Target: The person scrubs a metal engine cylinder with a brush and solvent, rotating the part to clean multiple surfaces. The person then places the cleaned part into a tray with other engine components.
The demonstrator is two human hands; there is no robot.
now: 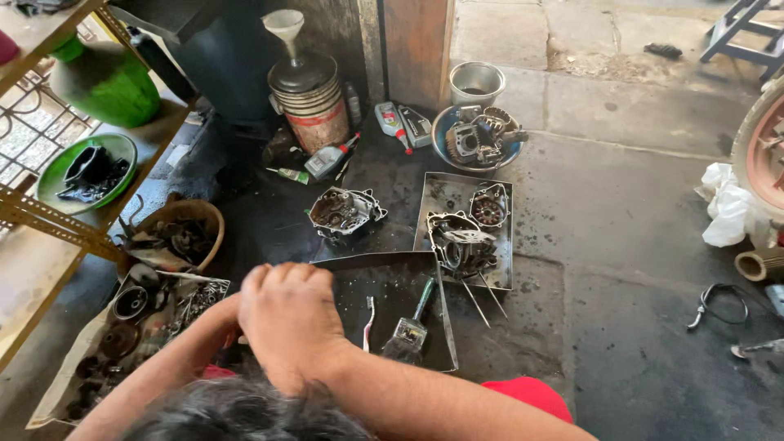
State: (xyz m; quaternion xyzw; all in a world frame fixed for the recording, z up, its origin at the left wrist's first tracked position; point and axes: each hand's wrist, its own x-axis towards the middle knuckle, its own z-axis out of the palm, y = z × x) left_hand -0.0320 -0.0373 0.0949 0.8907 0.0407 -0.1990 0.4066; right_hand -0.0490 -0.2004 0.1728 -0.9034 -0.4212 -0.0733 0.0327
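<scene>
Right hand (pixel 290 327) is curled closed over the left hand, which is hidden; any grip can't be told. Paintbrush (pixel 411 327) and toothbrush (pixel 369 322) lie just beside, in the dark tray (pixel 441 343) on the floor.

left hand (pixel 224 322) hidden behind right hand (pixel 290 322)

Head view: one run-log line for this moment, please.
right hand: fist, over dark metal tray | left hand: hidden behind it | tray: paintbrush, toothbrush | beyond: engine casing, parts tray
</scene>
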